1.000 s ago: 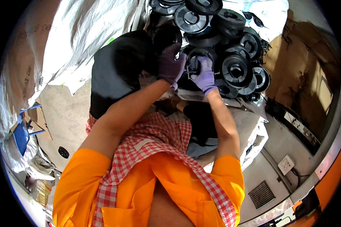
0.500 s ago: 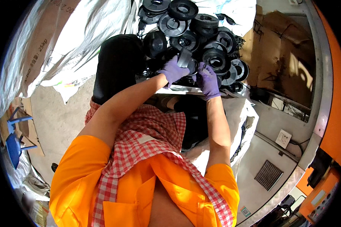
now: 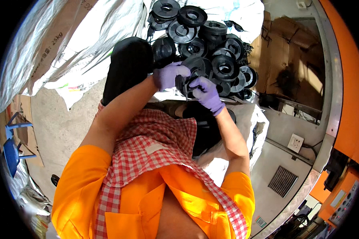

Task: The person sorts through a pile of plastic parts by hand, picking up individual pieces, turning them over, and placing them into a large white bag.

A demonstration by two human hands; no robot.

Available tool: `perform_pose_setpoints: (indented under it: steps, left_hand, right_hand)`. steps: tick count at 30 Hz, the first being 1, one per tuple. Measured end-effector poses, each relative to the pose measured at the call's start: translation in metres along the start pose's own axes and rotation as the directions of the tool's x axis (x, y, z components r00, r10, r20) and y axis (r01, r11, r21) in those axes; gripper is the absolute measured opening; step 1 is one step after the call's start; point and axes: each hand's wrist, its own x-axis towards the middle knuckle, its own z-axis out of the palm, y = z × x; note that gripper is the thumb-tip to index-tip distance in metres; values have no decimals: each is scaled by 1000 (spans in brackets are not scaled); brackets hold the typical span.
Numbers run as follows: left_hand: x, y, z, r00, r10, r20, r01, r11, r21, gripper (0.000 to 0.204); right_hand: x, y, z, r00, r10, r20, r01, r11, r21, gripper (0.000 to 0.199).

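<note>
Black plastic spool (image 3: 189,77) sits between both gloved hands, held up in front of the person's chest and just short of a heap of similar black spools (image 3: 211,44).

Head view: the left hand (image 3: 168,75), in a purple glove, is clenched over the spool's upper left rim. The right hand (image 3: 206,93), also in a purple glove, grips the spool from the lower right, fingers curled onto its edge. The heap behind them is a loose pile of round flanged spools, some flat, some tilted (their hollow centres show). It rests against white woven sacks (image 3: 79,44) that fill the upper left. A black bag (image 3: 127,67) stands just left of the hands. The person wears an orange shirt (image 3: 83,187) with a red-and-white checked cloth (image 3: 155,147) over the chest. A blue stool (image 3: 12,147) stands on the concrete floor (image 3: 64,127) at far left.
</note>
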Motion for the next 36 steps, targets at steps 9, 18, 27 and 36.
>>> perform_pose_setpoints:
  steps: [9, 18, 27, 36]
  left_hand:
    - [6, -27, 11, 974, -164, -155, -61, 471, -880, 31]
    - [-2, 20, 15, 972, -229, -57, 139, 749, -648, 45]
    - [-4, 10, 5, 895, -423, 139, 424, 712, -560, 41]
    - [-6, 16, 23, 931, -218, -293, 223, 975, -15, 61]
  right_hand:
    - [-8, 27, -84, 786, 496, -369, -559, 825, -80, 45]
    - [13, 8, 19, 950, 123, -287, -163, 979, -122, 68]
    - [-3, 3, -3, 940, -255, 225, 333, 823, -461, 59]
    - [18, 8, 23, 815, 576, 64, -417, 506, 755, 61]
